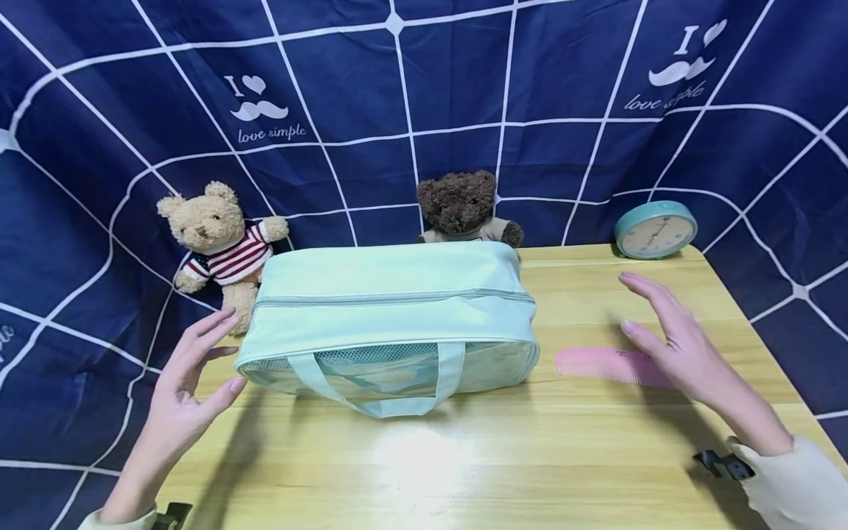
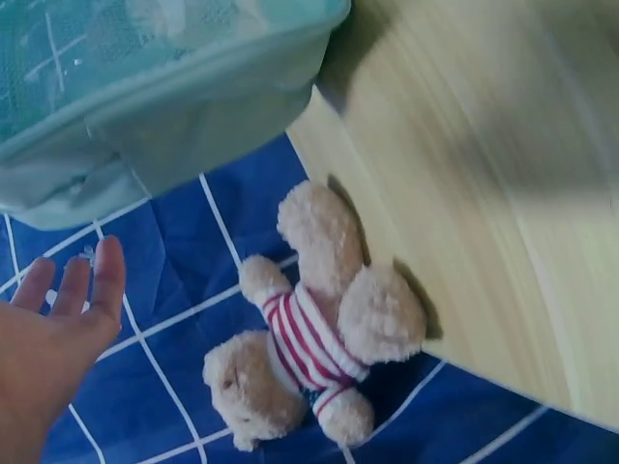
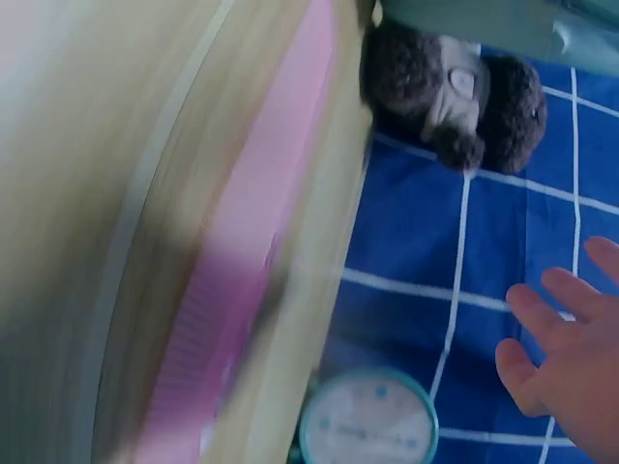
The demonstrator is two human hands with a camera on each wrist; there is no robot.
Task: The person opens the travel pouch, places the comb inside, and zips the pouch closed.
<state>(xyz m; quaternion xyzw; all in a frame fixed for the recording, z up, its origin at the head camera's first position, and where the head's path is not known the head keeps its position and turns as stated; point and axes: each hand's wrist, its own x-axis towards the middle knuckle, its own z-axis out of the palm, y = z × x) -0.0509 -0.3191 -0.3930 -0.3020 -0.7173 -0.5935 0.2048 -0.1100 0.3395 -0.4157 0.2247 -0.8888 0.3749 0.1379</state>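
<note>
A pale mint toiletry bag (image 1: 397, 294) stands on the table, its zipper running across the top and its strap handle (image 1: 371, 405) hanging at the front. My left hand (image 1: 188, 375) is held just off the bag's left end, fingers spread and holding nothing. In the left wrist view those fingers (image 2: 73, 290) show beside the bag (image 2: 193, 135). On the right, my right hand (image 1: 682, 346) hovers over a pink comb (image 1: 596, 364), apart from the bag. The right wrist view shows the comb (image 3: 242, 232) on the table and the hand (image 3: 571, 358) with loose fingers.
A tan teddy bear (image 1: 225, 243) in a striped shirt sits behind my left hand. Behind the bag is a dark brown teddy bear (image 1: 460, 206), partly hidden. A teal round clock (image 1: 656, 230) stands at the table's (image 1: 530, 456) back right corner, before a blue checked cloth (image 1: 464, 88).
</note>
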